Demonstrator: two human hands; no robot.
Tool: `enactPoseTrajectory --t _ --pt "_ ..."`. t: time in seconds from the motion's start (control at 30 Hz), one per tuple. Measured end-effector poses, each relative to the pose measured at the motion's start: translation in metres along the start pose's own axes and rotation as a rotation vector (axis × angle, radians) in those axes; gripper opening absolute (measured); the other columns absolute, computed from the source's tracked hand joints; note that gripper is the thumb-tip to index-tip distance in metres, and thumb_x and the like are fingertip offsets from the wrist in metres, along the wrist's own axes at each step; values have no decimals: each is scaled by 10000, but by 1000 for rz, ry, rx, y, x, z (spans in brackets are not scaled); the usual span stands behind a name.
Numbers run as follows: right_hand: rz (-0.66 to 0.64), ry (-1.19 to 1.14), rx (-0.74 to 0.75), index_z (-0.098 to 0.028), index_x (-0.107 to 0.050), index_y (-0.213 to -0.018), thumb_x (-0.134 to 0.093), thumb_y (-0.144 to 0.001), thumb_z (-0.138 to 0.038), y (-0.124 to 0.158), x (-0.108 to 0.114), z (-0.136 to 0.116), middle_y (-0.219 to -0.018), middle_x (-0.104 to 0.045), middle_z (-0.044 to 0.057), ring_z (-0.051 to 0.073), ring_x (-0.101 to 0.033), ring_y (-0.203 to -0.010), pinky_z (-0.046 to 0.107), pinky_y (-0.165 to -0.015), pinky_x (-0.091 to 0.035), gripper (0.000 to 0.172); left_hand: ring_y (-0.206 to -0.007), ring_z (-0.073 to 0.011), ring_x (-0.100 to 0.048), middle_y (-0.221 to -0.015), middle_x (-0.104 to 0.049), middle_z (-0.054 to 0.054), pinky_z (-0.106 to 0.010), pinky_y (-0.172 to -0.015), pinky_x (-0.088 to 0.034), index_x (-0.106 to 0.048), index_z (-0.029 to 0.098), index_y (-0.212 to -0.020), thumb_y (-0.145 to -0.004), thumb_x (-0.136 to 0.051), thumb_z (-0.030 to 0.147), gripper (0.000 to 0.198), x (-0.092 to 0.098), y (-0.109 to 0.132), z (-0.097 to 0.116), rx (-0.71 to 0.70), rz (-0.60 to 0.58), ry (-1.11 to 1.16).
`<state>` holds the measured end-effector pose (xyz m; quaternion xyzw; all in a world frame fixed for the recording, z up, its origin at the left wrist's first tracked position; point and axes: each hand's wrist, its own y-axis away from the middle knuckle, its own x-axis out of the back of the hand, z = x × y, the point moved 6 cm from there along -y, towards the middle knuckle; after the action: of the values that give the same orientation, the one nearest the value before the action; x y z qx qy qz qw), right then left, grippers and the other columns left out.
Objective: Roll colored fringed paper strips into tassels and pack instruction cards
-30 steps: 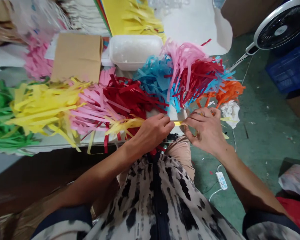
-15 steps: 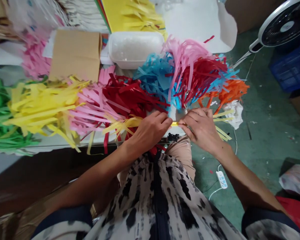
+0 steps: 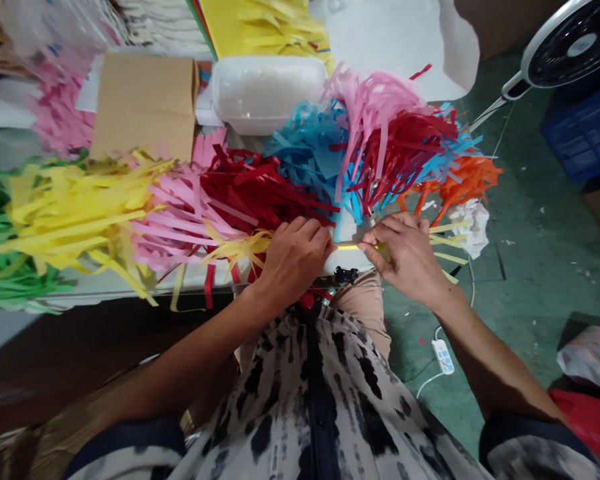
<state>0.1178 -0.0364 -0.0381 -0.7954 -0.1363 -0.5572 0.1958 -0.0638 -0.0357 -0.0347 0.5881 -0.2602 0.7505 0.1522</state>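
Note:
My left hand point(image 3: 300, 253) and my right hand point(image 3: 404, 250) are both closed on one yellow paper tassel point(image 3: 349, 247). Its narrow rolled middle stretches between them at the table's front edge. Loose yellow strips fan out past my left hand, and more stick out beyond my right hand. Dark red fringe point(image 3: 260, 190) lies just behind my left hand. Behind my right hand are a pink tassel point(image 3: 380, 100), a red one point(image 3: 415, 150) and orange strips point(image 3: 463, 183). My fingertips are partly hidden by the backs of my hands.
On the table, yellow fringe point(image 3: 85, 200), green fringe point(image 3: 15, 267) and blue fringe point(image 3: 305, 143) lie around a cardboard piece point(image 3: 145, 107) and a white plastic tub point(image 3: 270, 90). A fan point(image 3: 580, 47) stands at right. A power strip point(image 3: 443, 357) lies on the floor.
My hands have moved slightly apart, the left one going left, so more of the tassel's yellow middle shows between them. The view has shifted a little.

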Motion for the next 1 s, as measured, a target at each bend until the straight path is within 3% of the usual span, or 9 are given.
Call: enactPoseTrajectory --t 0.33,0.5,0.6,0.7,0.83,1.0 --pt "53 66 -125 -223 -682 -878 -602 -955 -323 1 6 -6 -942 -723 72 325 -562 -1087 461 -879 -296 150 -948 -310 -606 -952 -718 -107 -423 -744 -417 -682 182 -877 -998 -675 365 220 8 3 -17 105 -52 -2" --pt "68 225 -107 -232 -662 -928 -563 -990 -344 7 8 -10 -962 -704 94 332 -543 -1085 493 -924 -306 162 -842 -257 -614 -887 -696 -84 -387 -721 -409 -681 169 -996 -1064 -577 333 206 4 6 -20 -109 -8 -38" --pt "107 260 2 -242 -677 -1064 -582 -974 -237 7 7 -23 -1098 -723 95 324 -545 -1168 506 -1000 -309 131 -833 -235 -628 -903 -695 -78 -356 -705 -412 -684 158 -1041 -1079 -545 270 183 1 7 -20 -234 -9 -50" --pt "113 224 177 -271 -687 -1172 -563 -983 -127 8 2 -42 -1188 -761 41 270 -569 -1222 476 -1039 -297 268 -843 -226 -650 -912 -704 -68 -335 -684 -418 -679 154 -1044 -1065 -568 234 139 2 4 -21 -237 -35 -4" --pt "142 220 229 -225 -722 -1107 -543 -1043 -204 7 0 -51 -1105 -789 45 252 -597 -1142 462 -1006 -294 191 -818 -217 -661 -913 -724 -68 -336 -669 -411 -688 163 -1033 -1061 -564 230 144 7 -3 -23 -196 -62 16" --pt "54 232 230 -229 -740 -1068 -480 -1091 -249 -2 -3 -42 -1060 -782 50 235 -581 -1072 445 -959 -300 262 -933 -242 -659 -966 -742 -77 -376 -767 -452 -716 186 -941 -1031 -606 219 145 10 -1 -6 -396 -14 -58"
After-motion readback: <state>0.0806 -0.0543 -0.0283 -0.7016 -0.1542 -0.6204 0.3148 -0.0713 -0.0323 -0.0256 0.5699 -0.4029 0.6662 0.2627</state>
